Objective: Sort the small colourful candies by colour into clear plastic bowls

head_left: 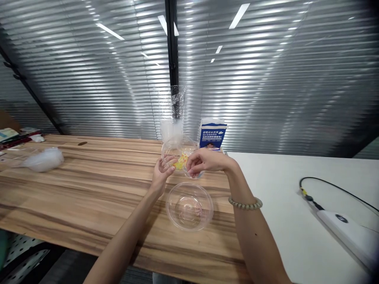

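A clear round plastic bowl (169,152) with yellow and reddish bits (180,161) in it is held at its left side by my left hand (161,171). The thumb lies at the near rim and the fingers show through the plastic. At its right edge hovers my right hand (199,161), fingers bent together in a pinch; what they hold, if anything, is hidden. Below the right fingertips is part of another small clear piece of plastic (195,174). Closer to me, a second clear round bowl (189,207) rests on the wooden table.
Behind the bowl stand a clear plastic bag with stacked white cups (171,129) and a blue-and-white packet (212,134). A translucent bag (44,159) lies far left. To the right, a white table (266,189) bears a white device (345,227) with a black cable.
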Tool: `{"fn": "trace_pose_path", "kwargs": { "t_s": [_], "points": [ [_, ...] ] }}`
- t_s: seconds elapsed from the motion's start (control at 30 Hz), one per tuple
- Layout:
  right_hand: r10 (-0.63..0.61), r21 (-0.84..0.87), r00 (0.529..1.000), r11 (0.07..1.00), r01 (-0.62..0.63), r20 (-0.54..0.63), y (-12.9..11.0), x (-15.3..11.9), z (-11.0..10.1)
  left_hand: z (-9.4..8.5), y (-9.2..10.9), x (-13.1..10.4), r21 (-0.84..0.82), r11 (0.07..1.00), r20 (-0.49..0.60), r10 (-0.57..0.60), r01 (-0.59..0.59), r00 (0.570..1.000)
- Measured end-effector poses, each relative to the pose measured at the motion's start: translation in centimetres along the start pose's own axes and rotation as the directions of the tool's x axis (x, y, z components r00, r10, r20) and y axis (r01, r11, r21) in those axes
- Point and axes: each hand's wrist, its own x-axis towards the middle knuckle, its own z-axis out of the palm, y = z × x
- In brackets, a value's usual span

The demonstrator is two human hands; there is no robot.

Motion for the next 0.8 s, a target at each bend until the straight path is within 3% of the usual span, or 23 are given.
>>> {"fn": "trace_pose_path", "kwargs": {
  "t_s": [0.07, 0.13, 0.17, 0.23, 0.3, 0.37, 0.5, 0.63, 0.8],
  "points": [
    [0.056, 0.024, 0.993, 0.998, -0.059, 0.102, 0.1, 0.0, 0.0, 0.0, 0.0, 0.0, -0.004, 1.0, 0.003, -0.001, 0.001, 1.0],
    [0.092, -0.004, 0.989, 0.996, -0.092, 0.116, 0.0, 0.1, 0.1, -0.1, -0.1, 0.1, -0.006, 1.0, 0.008, 0.002, -0.002, 1.0],
    [0.099, -0.052, 0.993, 0.994, -0.095, 0.066, -0.1, 0.2, 0.1, -0.1, -0.1, 0.1, -0.005, 1.0, 0.011, 0.007, -0.007, 1.0],
    [0.087, -0.22, 0.984, 0.968, -0.12, -0.153, -0.3, 0.5, 0.2, -0.2, -0.3, 0.2, -0.002, 1.0, 0.021, 0.024, -0.024, 0.999],
    [0.029, -0.402, 0.92, 0.894, -0.199, -0.39, -0.4, 1.1, 0.5, -0.2, -0.5, 0.2, -0.002, 0.999, 0.04, 0.038, -0.038, 0.998],
    [-0.033, -0.517, 0.876, 0.818, -0.253, -0.481, -0.2, 1.8, 0.8, -0.2, -0.7, 0.2, 0.0, 0.999, 0.062, 0.039, -0.039, 0.997],
    [0.02, -0.608, 0.934, 0.754, -0.249, -0.357, 0.6, 3.3, 1.6, -0.2, -0.7, 0.1, 0.013, 0.999, 0.079, 0.039, -0.04, 0.996],
    [0.14, -0.63, 0.912, 0.682, -0.372, -0.386, 1.1, 3.9, 2.4, -0.2, -0.5, 0.1, 0.041, 0.998, 0.082, 0.044, -0.048, 0.996],
    [0.173, -0.678, 0.903, 0.608, -0.412, -0.393, 0.9, 4.2, 2.9, -0.2, -0.6, 0.2, 0.035, 0.997, 0.089, 0.06, -0.063, 0.994]
  ]
}}
